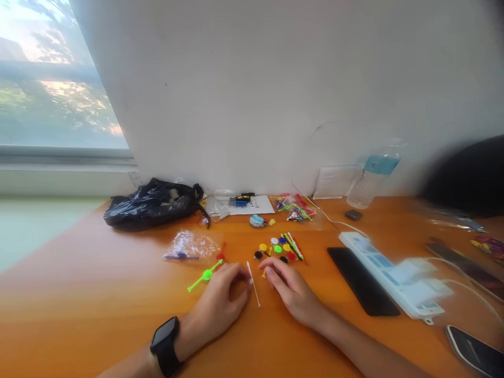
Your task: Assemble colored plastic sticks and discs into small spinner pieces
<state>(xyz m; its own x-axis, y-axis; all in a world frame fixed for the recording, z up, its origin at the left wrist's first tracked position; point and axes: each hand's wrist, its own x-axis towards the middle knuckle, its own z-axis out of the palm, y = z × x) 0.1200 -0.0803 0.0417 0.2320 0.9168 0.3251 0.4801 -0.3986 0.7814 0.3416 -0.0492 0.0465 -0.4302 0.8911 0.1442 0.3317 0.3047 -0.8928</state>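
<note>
My left hand (220,302), with a black smartwatch (165,346) on the wrist, rests on the orange table (98,294) with its fingers curled round a thin white stick (253,283). My right hand (289,289) lies flat beside it, fingers together and pointing at the stick's far side, with a small yellow piece at the fingertips. A green stick with a green disc (205,275) lies just left of my left hand. Just beyond the hands sits a cluster of small coloured discs and sticks (281,248).
A clear plastic bag (192,245), a black bag (151,203), paper, and packets of coloured parts (295,207) lie near the wall. A water bottle (372,181), white power strip (394,273), black phone (362,281) and another phone (474,349) occupy the right side.
</note>
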